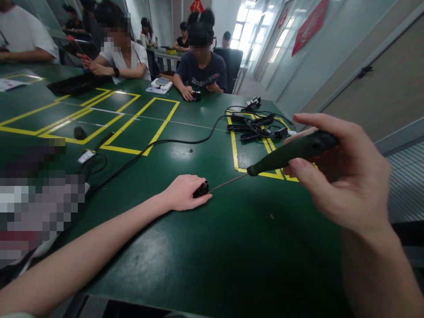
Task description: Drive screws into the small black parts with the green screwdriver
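Holding black part [200, 190] well inside table edge [145, 304]

a red wall sign [196, 6] reads "福".

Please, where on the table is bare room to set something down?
Free: green tabletop between left forearm and right hand; also between left hand and the long black cable. Crowded: far right, heaped black cabled parts on yellow tape.

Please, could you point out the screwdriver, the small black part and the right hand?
Screwdriver [283, 155]: head view, on its dark green handle.
Small black part [200, 190]: head view, on its dark body.
Right hand [356, 181]: head view, on its middle.
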Available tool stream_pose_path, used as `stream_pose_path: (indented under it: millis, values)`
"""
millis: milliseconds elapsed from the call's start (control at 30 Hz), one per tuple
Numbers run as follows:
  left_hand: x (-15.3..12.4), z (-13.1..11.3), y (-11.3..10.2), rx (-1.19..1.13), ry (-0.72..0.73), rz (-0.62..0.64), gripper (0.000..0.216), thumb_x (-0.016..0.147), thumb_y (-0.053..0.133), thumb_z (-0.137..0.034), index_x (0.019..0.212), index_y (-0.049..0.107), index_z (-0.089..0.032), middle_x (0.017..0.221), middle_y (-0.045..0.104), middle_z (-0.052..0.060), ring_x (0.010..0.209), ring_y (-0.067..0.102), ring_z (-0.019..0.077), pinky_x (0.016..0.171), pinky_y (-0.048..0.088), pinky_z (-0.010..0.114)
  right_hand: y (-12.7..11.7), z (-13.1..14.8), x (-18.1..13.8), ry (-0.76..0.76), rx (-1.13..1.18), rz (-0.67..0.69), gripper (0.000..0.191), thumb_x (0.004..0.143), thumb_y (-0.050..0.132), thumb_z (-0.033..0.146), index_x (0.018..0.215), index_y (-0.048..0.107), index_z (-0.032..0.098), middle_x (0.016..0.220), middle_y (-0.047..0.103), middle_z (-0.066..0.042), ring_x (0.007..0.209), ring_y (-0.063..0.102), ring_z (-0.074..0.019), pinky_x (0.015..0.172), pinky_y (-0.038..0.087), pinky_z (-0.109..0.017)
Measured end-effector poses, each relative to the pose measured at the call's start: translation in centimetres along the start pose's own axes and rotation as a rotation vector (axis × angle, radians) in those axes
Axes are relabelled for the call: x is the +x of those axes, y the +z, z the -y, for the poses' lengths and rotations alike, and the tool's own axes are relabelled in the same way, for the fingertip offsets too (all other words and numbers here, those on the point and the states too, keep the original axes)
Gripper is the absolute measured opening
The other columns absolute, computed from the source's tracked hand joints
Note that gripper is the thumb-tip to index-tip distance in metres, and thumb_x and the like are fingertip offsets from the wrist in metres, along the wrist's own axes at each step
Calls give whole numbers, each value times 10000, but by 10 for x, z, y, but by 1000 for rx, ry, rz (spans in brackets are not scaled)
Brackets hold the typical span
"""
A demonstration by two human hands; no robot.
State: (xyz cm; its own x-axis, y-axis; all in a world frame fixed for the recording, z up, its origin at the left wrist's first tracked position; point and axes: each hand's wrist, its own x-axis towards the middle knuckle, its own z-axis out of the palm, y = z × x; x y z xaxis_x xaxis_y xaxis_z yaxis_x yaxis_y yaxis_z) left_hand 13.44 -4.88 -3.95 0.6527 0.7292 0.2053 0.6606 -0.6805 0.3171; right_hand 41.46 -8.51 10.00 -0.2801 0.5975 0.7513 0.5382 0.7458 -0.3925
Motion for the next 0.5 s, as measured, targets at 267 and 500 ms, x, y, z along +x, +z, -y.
stream_pose_path:
  millis: [267, 500]
  values:
    - [-1, 0, 0, 6, -1, -8, 344, 1032, 556, -507, 941, 656, -191, 824, 725, 52, 769, 696, 220, 712, 497, 317, 0, -5, 0, -50, -88, -57, 470, 989, 681, 432, 1456, 661, 480, 1304, 748, -11, 911, 705, -203, 683, 598, -361]
    - [0, -2, -2, 0, -7, 4, 339, 1029, 575, -500, 936, 659, -185, 815, 720, 51, 757, 693, 219, 708, 490, 316, -3, -8, -3, 30, -37, -28, 374, 962, 665, 300, 1324, 739, 360, 1181, 741, -45, 914, 712, -232, 751, 599, -431]
